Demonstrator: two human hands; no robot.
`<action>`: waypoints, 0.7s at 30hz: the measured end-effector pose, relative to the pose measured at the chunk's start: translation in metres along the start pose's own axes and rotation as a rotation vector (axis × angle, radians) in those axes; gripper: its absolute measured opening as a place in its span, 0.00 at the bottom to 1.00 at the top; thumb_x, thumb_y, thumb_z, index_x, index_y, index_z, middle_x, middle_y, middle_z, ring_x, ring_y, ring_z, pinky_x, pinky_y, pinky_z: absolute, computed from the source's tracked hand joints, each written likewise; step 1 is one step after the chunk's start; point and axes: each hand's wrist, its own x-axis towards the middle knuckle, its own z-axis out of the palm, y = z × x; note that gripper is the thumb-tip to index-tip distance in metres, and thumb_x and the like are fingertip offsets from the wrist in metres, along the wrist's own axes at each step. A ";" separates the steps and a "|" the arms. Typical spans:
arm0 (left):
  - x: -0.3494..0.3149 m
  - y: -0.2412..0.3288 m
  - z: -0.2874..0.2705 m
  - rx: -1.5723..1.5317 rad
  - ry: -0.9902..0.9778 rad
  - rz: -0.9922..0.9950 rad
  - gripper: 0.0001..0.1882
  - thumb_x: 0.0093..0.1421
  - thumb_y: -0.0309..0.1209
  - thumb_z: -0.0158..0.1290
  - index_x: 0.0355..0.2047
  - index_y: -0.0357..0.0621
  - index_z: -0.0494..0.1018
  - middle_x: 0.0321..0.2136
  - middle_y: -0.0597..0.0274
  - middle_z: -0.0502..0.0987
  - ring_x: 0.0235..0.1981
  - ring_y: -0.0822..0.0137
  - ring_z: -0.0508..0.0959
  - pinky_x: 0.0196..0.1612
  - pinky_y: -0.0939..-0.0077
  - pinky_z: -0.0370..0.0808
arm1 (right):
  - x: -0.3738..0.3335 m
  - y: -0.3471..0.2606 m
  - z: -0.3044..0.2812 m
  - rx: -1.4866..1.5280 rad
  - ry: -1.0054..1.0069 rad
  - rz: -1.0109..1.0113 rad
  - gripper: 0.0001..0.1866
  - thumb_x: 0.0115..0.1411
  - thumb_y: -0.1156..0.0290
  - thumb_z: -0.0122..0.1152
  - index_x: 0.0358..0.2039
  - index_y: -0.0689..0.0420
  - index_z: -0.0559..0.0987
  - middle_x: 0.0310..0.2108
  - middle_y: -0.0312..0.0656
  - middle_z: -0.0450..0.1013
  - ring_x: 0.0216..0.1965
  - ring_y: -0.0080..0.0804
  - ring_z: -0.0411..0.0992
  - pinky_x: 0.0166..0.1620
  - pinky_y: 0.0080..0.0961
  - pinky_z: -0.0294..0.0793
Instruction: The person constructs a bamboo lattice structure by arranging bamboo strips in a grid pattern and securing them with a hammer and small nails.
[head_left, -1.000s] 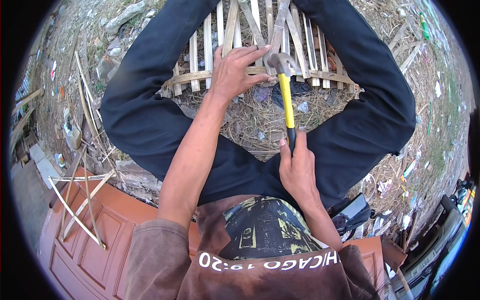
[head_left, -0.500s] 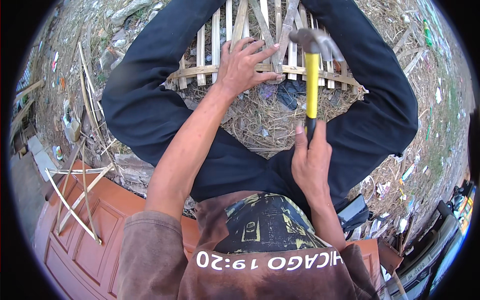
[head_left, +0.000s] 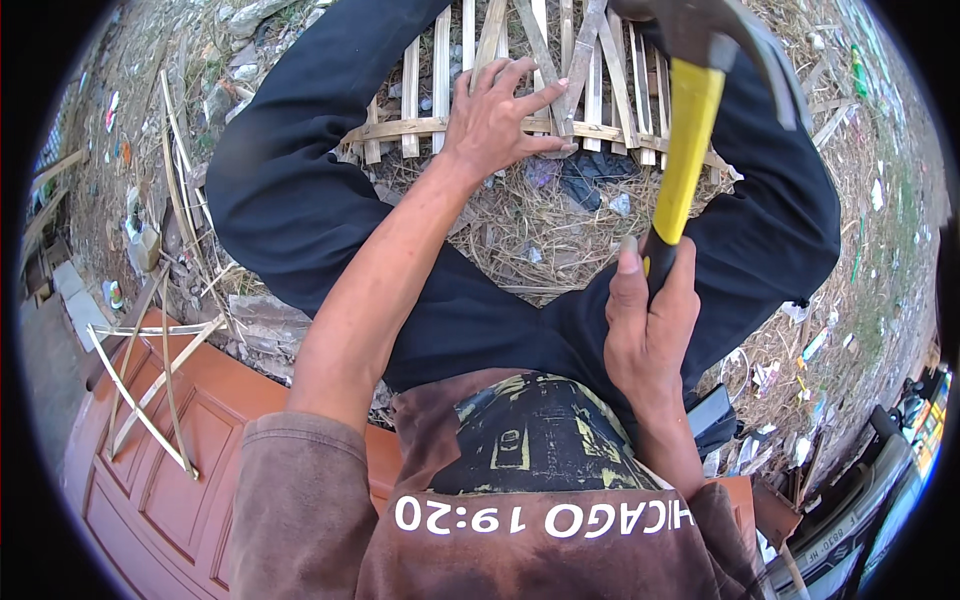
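My right hand (head_left: 650,325) grips the black lower handle of a claw hammer (head_left: 690,140) with a yellow shaft. Its metal head is raised and looms large near the top of the view, over my bent right leg. My left hand (head_left: 490,122) lies spread across a frame of thin wooden slats (head_left: 441,80) between my legs. Its index finger and thumb reach to a greyish slat (head_left: 581,62), where that slat meets the curved crosspiece (head_left: 405,128). Any nail there is too small to make out.
Dry grass (head_left: 510,245) and litter cover the ground between my legs. A brown panelled door (head_left: 200,400) lies at the lower left, with crossed thin sticks (head_left: 150,400) on it. A dark vehicle (head_left: 850,520) stands at the lower right.
The hammer has risen toward the camera and shifted right, its head now appearing larger. My right hand moved slightly right with it. My left hand stays on the slats, a little higher in view.
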 end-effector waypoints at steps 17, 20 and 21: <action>0.004 0.002 0.001 0.023 -0.028 0.026 0.38 0.44 0.61 0.65 0.56 0.68 0.76 0.65 0.75 0.66 0.62 0.59 0.68 0.61 0.36 0.57 | 0.005 0.037 0.016 -0.289 -0.080 0.016 0.08 0.67 0.76 0.53 0.40 0.62 0.64 0.19 0.59 0.70 0.24 0.65 0.73 0.22 0.44 0.67; -0.001 0.002 -0.001 0.061 -0.026 0.005 0.38 0.44 0.61 0.66 0.56 0.68 0.76 0.65 0.74 0.66 0.62 0.59 0.68 0.61 0.38 0.58 | 0.008 -0.009 0.004 -0.182 -0.060 -0.022 0.09 0.67 0.75 0.55 0.42 0.63 0.65 0.17 0.53 0.68 0.19 0.56 0.73 0.21 0.36 0.66; 0.000 0.002 0.001 0.052 -0.014 0.009 0.38 0.44 0.61 0.66 0.56 0.68 0.75 0.65 0.75 0.66 0.62 0.60 0.69 0.61 0.38 0.59 | 0.005 -0.012 0.003 -0.122 -0.014 -0.058 0.10 0.67 0.76 0.55 0.43 0.64 0.66 0.17 0.52 0.67 0.19 0.54 0.74 0.21 0.36 0.66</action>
